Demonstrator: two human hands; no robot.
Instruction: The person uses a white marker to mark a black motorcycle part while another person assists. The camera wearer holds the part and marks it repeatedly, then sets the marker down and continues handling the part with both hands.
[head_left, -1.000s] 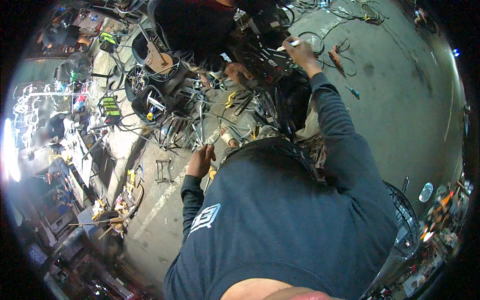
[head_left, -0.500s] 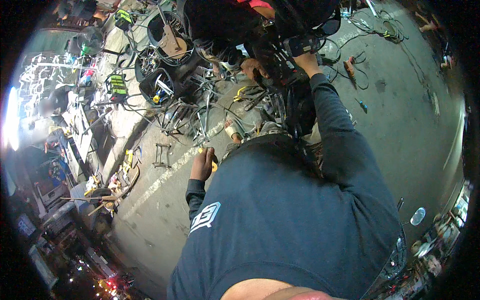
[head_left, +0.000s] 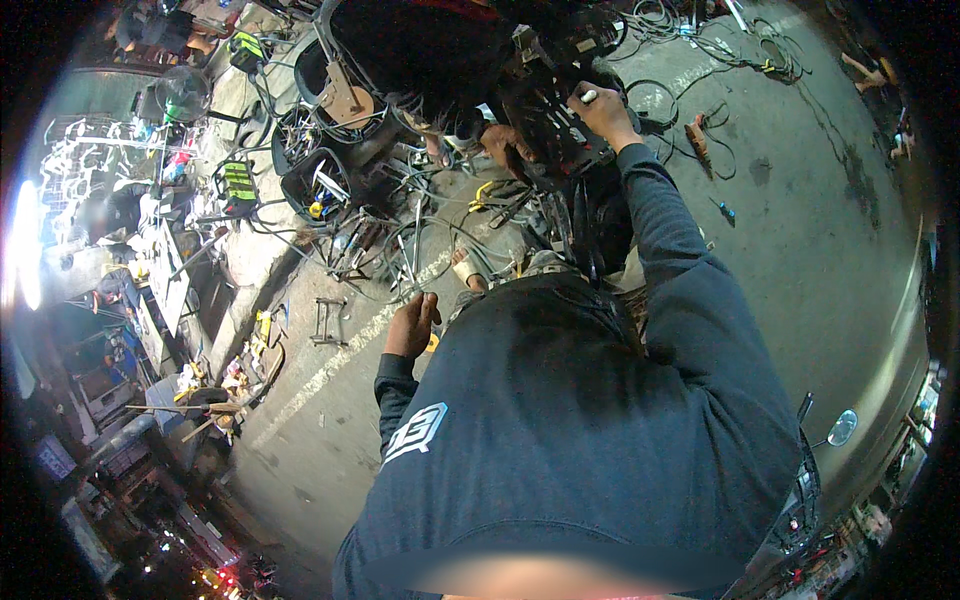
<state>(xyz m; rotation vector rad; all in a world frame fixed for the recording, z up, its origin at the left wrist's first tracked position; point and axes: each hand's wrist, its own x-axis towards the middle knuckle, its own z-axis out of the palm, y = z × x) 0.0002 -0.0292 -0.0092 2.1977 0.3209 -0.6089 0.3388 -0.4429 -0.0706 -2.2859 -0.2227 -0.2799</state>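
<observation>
My right hand (head_left: 608,120) is stretched forward at a dark machine assembly (head_left: 545,95) with black parts and cables. Its fingers are curled round a small white rounded piece (head_left: 589,96), whose kind I cannot make out. Lower down on the left, my left hand (head_left: 408,326) hangs beside my body, fingers drawn together. A bit of a yellow thing (head_left: 433,342) shows at its edge; whether the hand holds it is unclear. Across from me another person's hand (head_left: 508,148) rests at the dark assembly.
Black bins (head_left: 318,180) of tools and parts stand at the upper left, by a green-and-black box (head_left: 237,183). Cables and metal bars litter the floor ahead. A small metal frame (head_left: 327,321) lies left. An orange tool (head_left: 698,143) and a blue-handled screwdriver (head_left: 724,210) lie right.
My right hand has shifted slightly left, and the white piece now shows in its fingers. The dark mass ahead has moved left. My left hand has turned a little, and less yellow shows beside it.
</observation>
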